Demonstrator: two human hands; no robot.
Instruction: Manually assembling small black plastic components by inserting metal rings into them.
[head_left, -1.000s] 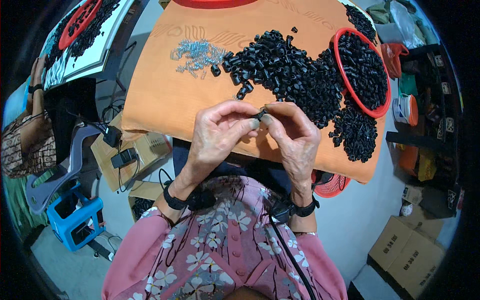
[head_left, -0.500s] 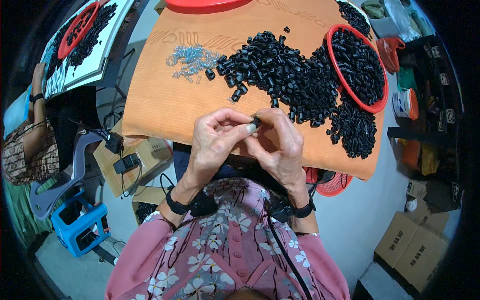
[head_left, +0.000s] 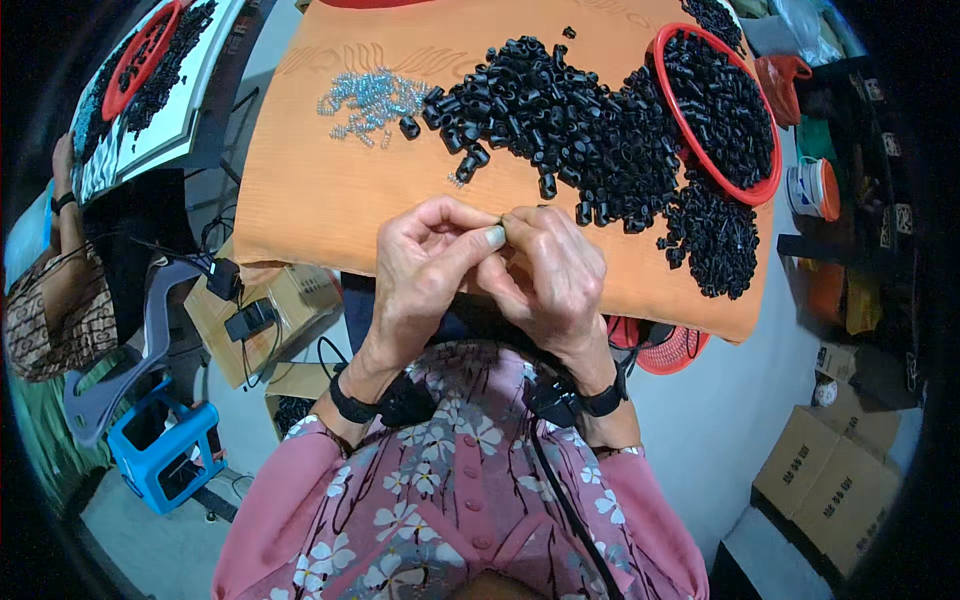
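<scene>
My left hand (head_left: pixel 420 275) and my right hand (head_left: pixel 550 275) meet over the near edge of the orange cloth-covered table (head_left: pixel 300 200). Thumbs and fingertips of both are pinched together on a small black plastic piece (head_left: pixel 502 222), nearly all of it hidden by the fingers. Beyond them spreads a heap of short, hollow black plastic pieces (head_left: pixel 560 115). Small metal springs (head_left: pixel 372 98) lie in a loose pile to its left. To the right is a pile of finer black parts (head_left: pixel 712 240).
A red round basket (head_left: pixel 776 165) full of black parts sits at the table's right. On the left, a person's arm (head_left: pixel 68 225) rests by another table (head_left: pixel 150 140). A blue stool (head_left: pixel 165 450) and cartons (head_left: pixel 825 490) stand on the floor.
The black piece, plainer to see between my fingertips before, is now mostly covered as my right fingers have curled in closer. The table and its piles sit slightly higher in view.
</scene>
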